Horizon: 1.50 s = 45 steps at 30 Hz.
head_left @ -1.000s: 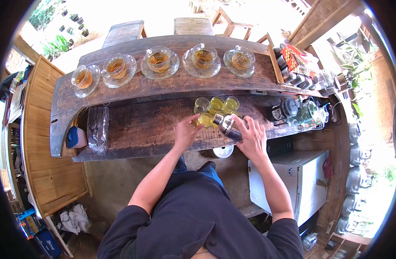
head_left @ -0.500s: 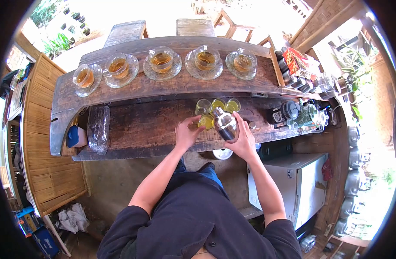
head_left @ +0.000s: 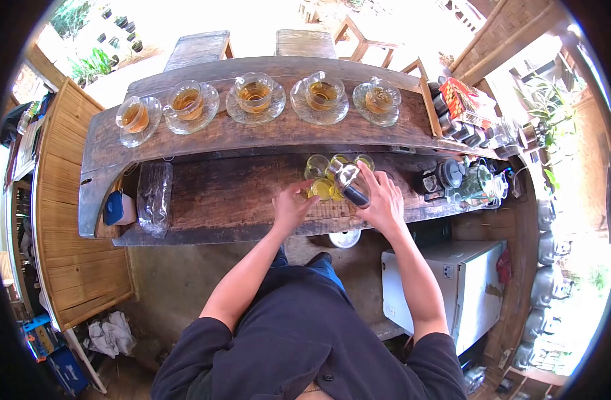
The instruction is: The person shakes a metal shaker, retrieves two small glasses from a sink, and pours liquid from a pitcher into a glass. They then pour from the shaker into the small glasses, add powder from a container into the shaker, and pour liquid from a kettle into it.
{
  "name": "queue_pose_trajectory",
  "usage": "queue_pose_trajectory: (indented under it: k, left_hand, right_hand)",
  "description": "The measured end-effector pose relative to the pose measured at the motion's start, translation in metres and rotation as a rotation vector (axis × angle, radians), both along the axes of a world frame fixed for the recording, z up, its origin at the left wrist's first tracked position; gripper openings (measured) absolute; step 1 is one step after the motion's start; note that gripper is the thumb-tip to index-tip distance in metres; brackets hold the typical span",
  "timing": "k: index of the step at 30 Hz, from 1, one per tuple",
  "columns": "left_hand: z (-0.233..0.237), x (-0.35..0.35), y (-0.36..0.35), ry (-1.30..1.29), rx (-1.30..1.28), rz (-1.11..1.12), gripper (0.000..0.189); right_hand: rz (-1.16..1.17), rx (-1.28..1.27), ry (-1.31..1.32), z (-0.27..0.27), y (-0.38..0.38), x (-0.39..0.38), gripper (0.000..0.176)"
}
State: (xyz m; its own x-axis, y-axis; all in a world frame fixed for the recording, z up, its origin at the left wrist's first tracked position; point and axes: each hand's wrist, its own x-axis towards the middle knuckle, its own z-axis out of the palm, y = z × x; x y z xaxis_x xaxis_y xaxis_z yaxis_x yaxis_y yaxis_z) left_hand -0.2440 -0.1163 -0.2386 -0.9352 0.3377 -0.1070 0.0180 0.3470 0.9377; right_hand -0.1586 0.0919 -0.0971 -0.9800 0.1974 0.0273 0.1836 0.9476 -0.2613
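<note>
In my right hand point(head_left: 384, 202) is a shiny metal cocktail shaker point(head_left: 351, 185), its fingers wrapped round the body. The shaker is tilted, its top leaning up and left over a cluster of small glasses. My left hand point(head_left: 292, 207) grips a small glass of yellow-green liquid point(head_left: 320, 190) from its left side, thumb and fingers at the wall. Just behind stand a clear-looking glass point(head_left: 317, 165) and another yellow glass point(head_left: 365, 161). More yellow liquid shows in glasses partly hidden by the shaker. Whether liquid is flowing from the shaker I cannot make out.
Several glass teacups of amber tea point(head_left: 254, 95) on saucers line the raised wooden counter point(head_left: 205, 137). A French press point(head_left: 448, 175) and glass jars point(head_left: 477, 179) stand right. Left lie a clear plastic packet point(head_left: 153, 200) and a blue-white container point(head_left: 119, 209). A white fridge point(head_left: 445, 280) stands below right.
My right hand has turned the shaker, which now leans further over the glasses. The left hand stays at its glass. The whole view has shifted slightly.
</note>
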Motion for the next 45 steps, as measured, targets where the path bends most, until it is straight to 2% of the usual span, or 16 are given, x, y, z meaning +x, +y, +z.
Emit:
queue_pose_trajectory:
  k: [10, 20, 37, 45]
  left_hand:
    - [-0.015, -0.003, 0.003, -0.005, 0.052, 0.006, 0.055]
    - [-0.003, -0.005, 0.003, -0.027, 0.070, -0.009, 0.068]
    - [-0.014, -0.006, 0.004, -0.007, 0.100, -0.026, 0.068]
    - [-0.001, -0.004, 0.003, -0.046, 0.052, -0.019, 0.068]
  right_hand:
    - [0.062, 0.180, -0.015, 0.008, -0.002, -0.006, 0.104]
    - [0.138, 0.315, -0.030, 0.017, 0.003, -0.009, 0.105]
    - [0.147, 0.356, -0.030, 0.028, 0.005, -0.013, 0.100]
    - [0.149, 0.373, -0.032, 0.032, 0.004, -0.013, 0.101]
